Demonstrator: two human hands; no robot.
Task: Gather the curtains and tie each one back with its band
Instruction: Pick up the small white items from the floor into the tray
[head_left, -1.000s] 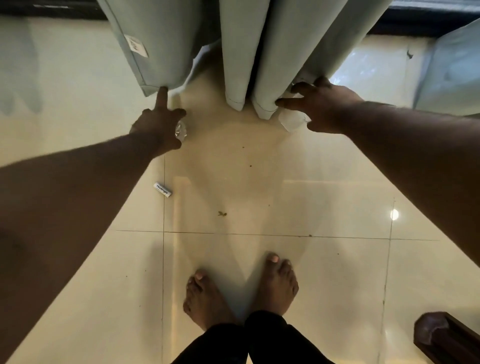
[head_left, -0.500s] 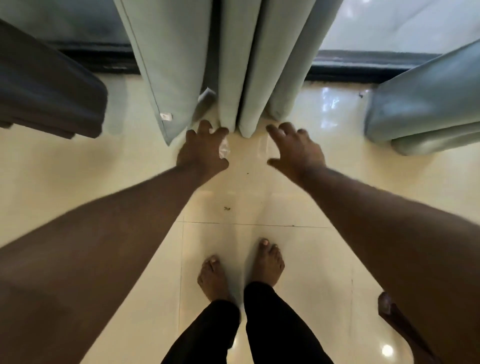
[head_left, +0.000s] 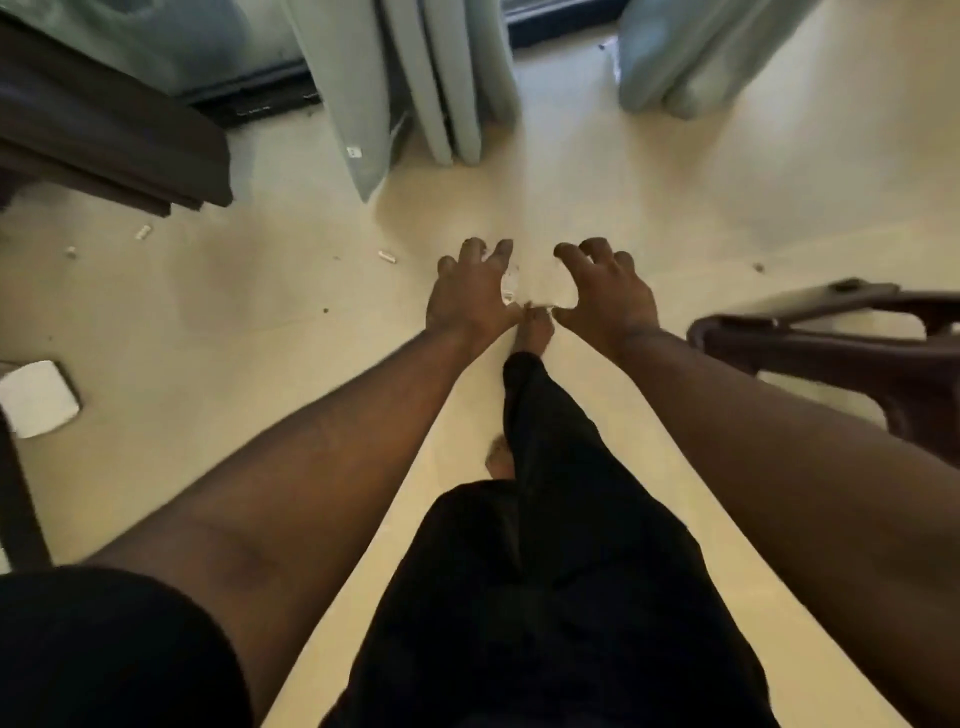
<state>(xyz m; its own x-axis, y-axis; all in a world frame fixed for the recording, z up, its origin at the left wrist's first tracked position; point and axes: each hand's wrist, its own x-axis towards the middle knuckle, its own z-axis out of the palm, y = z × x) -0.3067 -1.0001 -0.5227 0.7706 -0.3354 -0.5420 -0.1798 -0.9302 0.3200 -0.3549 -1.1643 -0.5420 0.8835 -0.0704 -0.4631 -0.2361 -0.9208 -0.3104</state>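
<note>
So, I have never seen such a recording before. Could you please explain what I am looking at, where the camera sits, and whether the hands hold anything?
There is no machine here. A person wears one wide-angle camera on the head, and it looks forward and down, so you see their own arms, dark trousers and a bare foot.

The left hand and the right hand reach forward over the pale floor, close together, fingers curled loosely. Something small and shiny shows between them, but it is too blurred to say what it is or whether they hold it.

Ahead hangs a pale green curtain in folds, with another bunch of curtain to its right. The hands touch neither. Dark furniture stands at the left, a dark chair at the right, and small scraps lie on the floor.
</note>
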